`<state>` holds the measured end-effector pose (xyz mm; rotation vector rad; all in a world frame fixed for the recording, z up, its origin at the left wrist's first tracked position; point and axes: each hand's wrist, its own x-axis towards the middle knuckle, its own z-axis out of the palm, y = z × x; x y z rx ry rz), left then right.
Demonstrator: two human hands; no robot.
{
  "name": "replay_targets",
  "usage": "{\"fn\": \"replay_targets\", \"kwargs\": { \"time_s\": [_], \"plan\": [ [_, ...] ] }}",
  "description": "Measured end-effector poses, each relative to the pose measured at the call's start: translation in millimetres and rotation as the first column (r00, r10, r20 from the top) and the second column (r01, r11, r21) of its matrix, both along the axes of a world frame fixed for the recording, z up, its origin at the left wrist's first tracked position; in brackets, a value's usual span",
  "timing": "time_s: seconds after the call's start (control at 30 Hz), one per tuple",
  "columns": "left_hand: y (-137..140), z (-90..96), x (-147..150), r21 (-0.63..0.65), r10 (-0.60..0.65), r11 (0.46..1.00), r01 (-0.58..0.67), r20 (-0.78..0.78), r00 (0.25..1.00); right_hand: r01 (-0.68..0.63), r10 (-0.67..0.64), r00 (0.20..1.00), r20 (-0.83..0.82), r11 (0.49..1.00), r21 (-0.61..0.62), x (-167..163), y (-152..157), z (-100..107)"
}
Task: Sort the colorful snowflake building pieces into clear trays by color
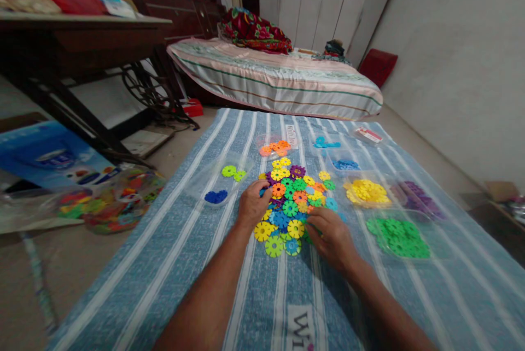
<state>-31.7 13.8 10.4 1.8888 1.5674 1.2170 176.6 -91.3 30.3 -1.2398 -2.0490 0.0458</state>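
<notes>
A pile of toothed plastic disc pieces in mixed colours (290, 208) lies in the middle of the striped cloth. At its left edge my left hand (252, 206) is closed, with a dark blue disc piece (262, 192) pinched at its fingertips. My right hand (333, 236) is at the pile's right edge, its fingers curled and pressed together. Green shows by those fingertips, but what they hold, if anything, is hidden. Yellow (264, 230) and lime green discs (274, 245) lie at the near side of the pile, between my hands.
Clear boxes hold yellow (368, 192), green (400, 237), purple (420, 199), blue (345, 164) and orange pieces (275, 148). Another box (197, 179) at left holds lime and dark blue pieces. A bed (279, 80) stands beyond the cloth; a sewing table (82, 39) is at left.
</notes>
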Motion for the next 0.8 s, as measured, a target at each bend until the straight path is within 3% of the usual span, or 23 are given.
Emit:
{"fn": "replay_targets", "kwargs": {
  "time_s": [0.37, 0.63, 0.8],
  "plan": [
    [0, 2.1, -1, 0.001, 0.001, 1.000, -0.001, -0.001, 1.000, 0.029, -0.025, 0.986, 0.166, 0.999, -0.022, -13, -13, -12],
    [2, 0.4, -2, 0.007, 0.001, 1.000, -0.001, -0.015, 1.000, 0.011, -0.027, 0.990, 0.139, 0.993, 0.115, -15, -9, -22],
    [2, 0.3, -1, -0.003, 0.001, 1.000, -0.001, -0.001, 1.000, 0.026, -0.030, 0.984, 0.177, 0.999, 0.024, -14, -9, -14]
  ]
}}
